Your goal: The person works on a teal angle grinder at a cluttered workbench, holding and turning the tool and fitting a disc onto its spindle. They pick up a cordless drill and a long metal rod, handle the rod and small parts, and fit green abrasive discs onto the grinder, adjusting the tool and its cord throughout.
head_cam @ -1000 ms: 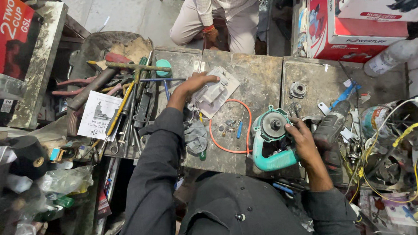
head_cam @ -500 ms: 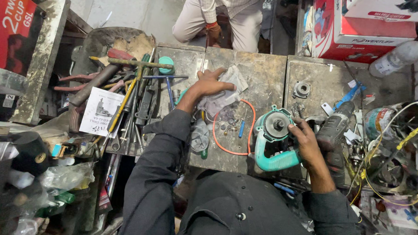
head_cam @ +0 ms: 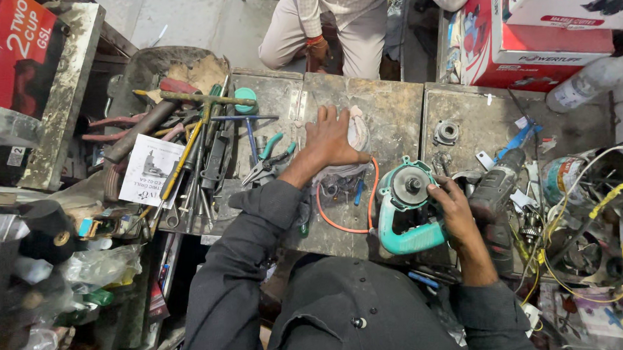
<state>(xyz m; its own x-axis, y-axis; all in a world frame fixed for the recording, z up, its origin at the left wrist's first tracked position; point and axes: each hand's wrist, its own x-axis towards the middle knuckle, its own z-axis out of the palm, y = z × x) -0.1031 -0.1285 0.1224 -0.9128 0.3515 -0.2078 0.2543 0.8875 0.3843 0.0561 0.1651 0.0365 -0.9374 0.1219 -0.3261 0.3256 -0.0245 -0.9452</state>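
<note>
Left hand (head_cam: 331, 139) flat, fingers spread, pressing a clear plastic bag (head_cam: 356, 138) on the tabletop (head_cam: 400, 105); grip wide, holding nothing. Right hand (head_cam: 452, 207) wrapped on the teal tool housing (head_cam: 406, 208), mid-tabletop. Orange ring (head_cam: 366, 224) lies between. Drill (head_cam: 495, 188) just right.

A repair workshop: a stained metal workbench (head_cam: 393, 105) crowded with hand tools (head_cam: 199, 155), wires (head_cam: 585, 232) and a cordless drill (head_cam: 495, 188).
</note>
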